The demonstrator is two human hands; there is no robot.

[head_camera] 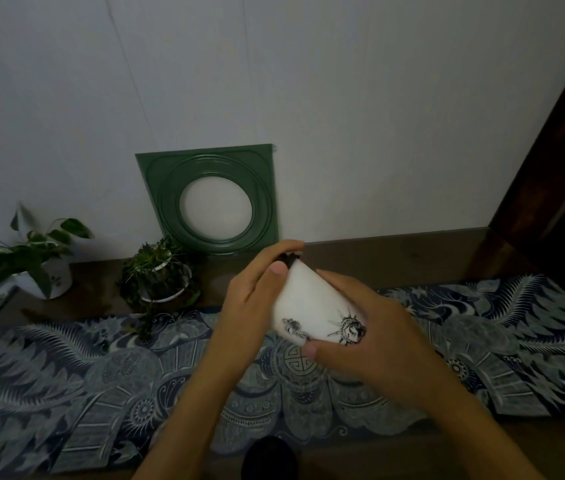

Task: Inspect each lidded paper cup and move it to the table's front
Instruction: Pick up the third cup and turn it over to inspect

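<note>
Dark round shape (270, 457) at bottom centre of frame, nearest the lens, prob. a black cup lid seen from above, though too dim to be sure. Just above it, mid-frame, both hands hold one white paper cup (312, 310) in the air over the patterned blue table runner (66, 368). Cup is tilted, black lid (288, 259) pointing toward upper left, base toward lower right; black printed figures show on its side.

Left hand (256, 299) curls round the lid end, thumb on the cup wall, fingers over the lid rim. Right hand (374, 337) wraps the base end, thumb pressed on the print.

Judgement: inspect step is underway on this cup; move-to-front not yet done. Next calls for turning it upright w/o squeezing the thin wall, then setting it down at the frame's lower edge, beside the dark shape, not on it.

Two potted plants (156, 275) and a green square frame (210, 199) sit along the wall, upper left of centre.
</note>
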